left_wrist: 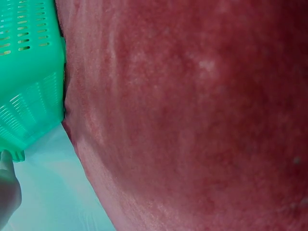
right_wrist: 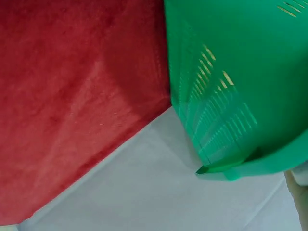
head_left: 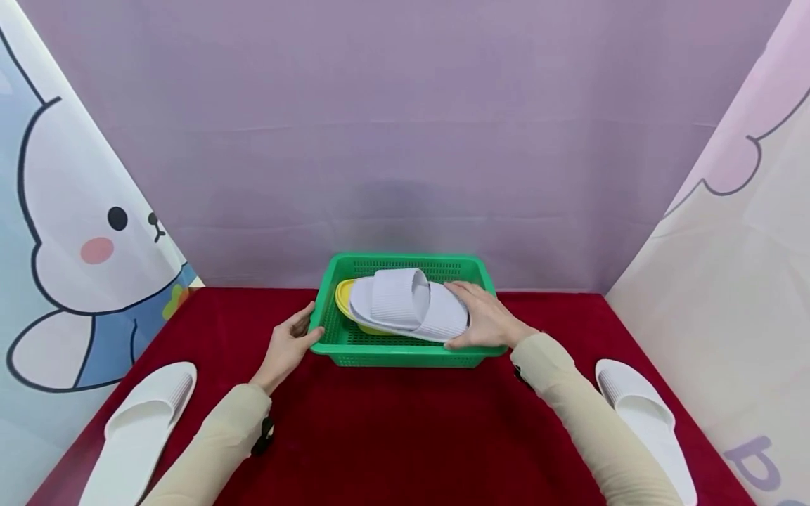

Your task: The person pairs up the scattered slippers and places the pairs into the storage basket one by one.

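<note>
A green plastic basket (head_left: 405,360) with slotted walls stands at the back of the red cloth. Inside it lies a white slipper (head_left: 399,299) with a ribbed strap, on top of a yellow thing (head_left: 344,295) that looks like another slipper, mostly hidden. My right hand (head_left: 484,316) grips the white slipper's right end, thumb at the near side and fingers over the far side. At the basket's left rim, my left hand (head_left: 291,344) holds the edge between thumb and fingers. Only a bit of the left hand shows in the left wrist view, beside the basket (left_wrist: 33,91).
One white slipper (head_left: 142,429) lies at the front left of the red cloth (head_left: 405,436), and another (head_left: 648,429) at the front right, partly behind the right sleeve. A lilac curtain (head_left: 405,140) hangs behind the basket, with printed sheets on both sides.
</note>
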`<action>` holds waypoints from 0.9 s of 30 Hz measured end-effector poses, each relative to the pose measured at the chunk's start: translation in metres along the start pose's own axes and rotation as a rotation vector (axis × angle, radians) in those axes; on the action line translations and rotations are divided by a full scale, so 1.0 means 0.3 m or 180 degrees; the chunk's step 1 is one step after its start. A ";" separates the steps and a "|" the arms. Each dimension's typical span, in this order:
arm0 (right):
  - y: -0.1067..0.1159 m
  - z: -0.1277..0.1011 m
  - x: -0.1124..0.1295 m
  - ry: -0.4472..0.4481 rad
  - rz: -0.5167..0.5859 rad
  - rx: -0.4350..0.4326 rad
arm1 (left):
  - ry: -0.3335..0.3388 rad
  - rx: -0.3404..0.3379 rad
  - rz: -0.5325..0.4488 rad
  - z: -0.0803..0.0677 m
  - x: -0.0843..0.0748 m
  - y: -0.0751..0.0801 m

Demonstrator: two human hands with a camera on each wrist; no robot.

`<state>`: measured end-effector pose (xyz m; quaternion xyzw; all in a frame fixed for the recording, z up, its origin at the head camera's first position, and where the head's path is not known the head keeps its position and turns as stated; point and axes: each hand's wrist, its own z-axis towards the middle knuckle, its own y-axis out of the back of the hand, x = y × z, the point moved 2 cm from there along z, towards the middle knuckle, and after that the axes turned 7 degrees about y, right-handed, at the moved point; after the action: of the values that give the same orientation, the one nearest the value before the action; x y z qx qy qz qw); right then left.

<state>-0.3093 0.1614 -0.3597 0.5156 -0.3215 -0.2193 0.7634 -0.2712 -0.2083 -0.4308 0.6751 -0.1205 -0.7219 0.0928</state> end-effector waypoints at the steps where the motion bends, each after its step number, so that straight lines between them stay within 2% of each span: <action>1: 0.000 -0.004 -0.001 -0.0034 0.0044 0.0015 | -0.0004 -0.0002 0.0001 0.000 -0.002 -0.001; 11: -0.001 -0.027 -0.017 -0.0282 0.0276 -0.0021 | 0.0012 -0.0012 0.0042 -0.002 -0.005 -0.003; 16: -0.018 -0.037 -0.025 -0.0467 0.0576 -0.0073 | -0.0029 -0.0021 0.0025 0.000 -0.008 -0.004; 22: -0.035 -0.052 -0.026 -0.0530 0.0766 -0.0192 | -0.0054 -0.0019 -0.0010 0.001 -0.011 -0.005; 27: -0.045 -0.062 -0.028 -0.0572 0.0880 -0.0170 | 0.0021 -0.0038 0.0133 0.000 -0.009 -0.003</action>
<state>-0.3019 0.1738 -0.3791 0.4242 -0.4505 -0.1658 0.7679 -0.2711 -0.2068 -0.4286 0.6743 -0.1300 -0.7182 0.1122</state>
